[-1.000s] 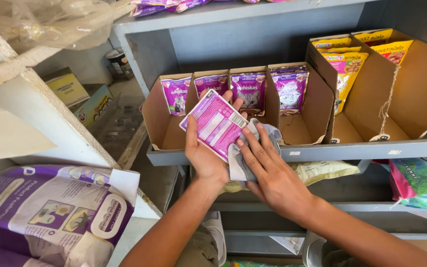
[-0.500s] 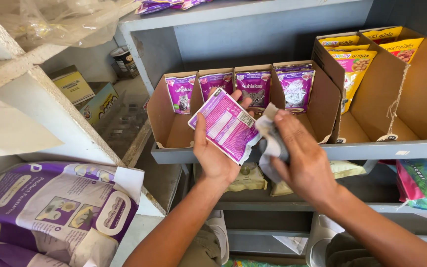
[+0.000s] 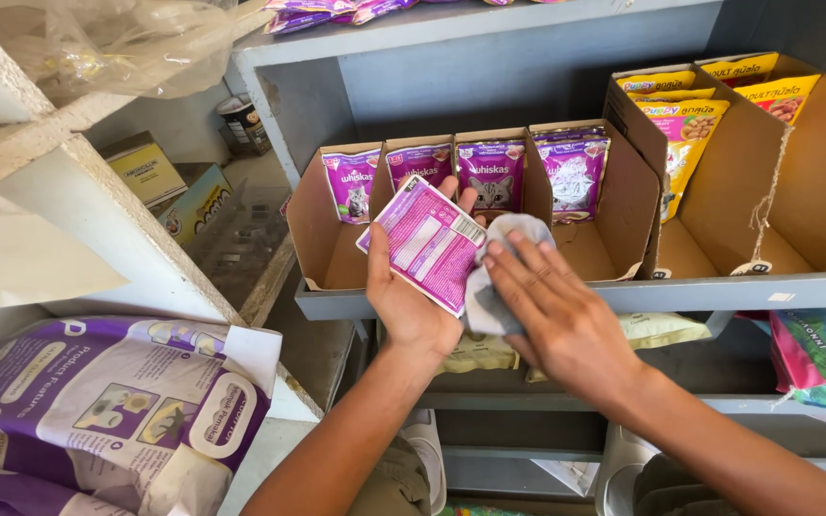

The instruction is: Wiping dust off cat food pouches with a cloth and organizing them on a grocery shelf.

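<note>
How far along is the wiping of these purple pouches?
Four purple pouches already stand in the cardboard tray. In hand: the left hand holds one pouch flat while the right hand presses a grey cloth against it. That pouch is not yet in the tray.

Bright daylight — sharp focus, perhaps slight edge distortion.

A glossy foil pouch [image 3: 427, 244] is held against a soft, matt grey cloth [image 3: 499, 277]. Matt brown cardboard forms the tray [image 3: 322, 229]. The shelf [image 3: 719, 289] is of smooth grey-painted metal. Shiny printed plastic covers the sack [image 3: 97, 411].
</note>
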